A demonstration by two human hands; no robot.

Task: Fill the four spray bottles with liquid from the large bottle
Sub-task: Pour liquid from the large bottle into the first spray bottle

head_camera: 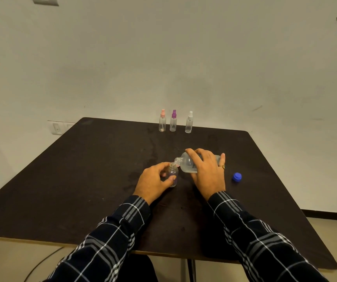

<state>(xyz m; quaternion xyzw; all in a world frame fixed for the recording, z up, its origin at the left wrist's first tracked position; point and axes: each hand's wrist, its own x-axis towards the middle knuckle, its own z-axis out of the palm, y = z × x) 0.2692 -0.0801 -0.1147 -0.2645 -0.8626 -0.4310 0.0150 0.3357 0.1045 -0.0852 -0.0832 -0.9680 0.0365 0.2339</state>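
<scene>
Spray bottles are split across the dark table [102, 180]: three stand upright in a row at the far edge, one with a pink top [162, 120], one with a purple top [173, 120] just beside it, and one with a white top [189, 122] a little apart to the right. All three look clear; I cannot tell whether any liquid sits in them.

The fourth, an open small bottle [172, 174] with no sprayer on it, stands upright on the table in my left hand [155, 182], my thumb and fingers closed around its body. I cannot make out its fill level, though something purplish shows through near its middle.

My right hand [207, 171] is wrapped over the large bottle [186, 164], which is tipped nearly on its side, neck pointing left, its open mouth touching the small bottle's mouth. It is translucent and looks pale inside.

A blue cap [237, 176] lies on the table to the right of my right hand, apart from it.
</scene>
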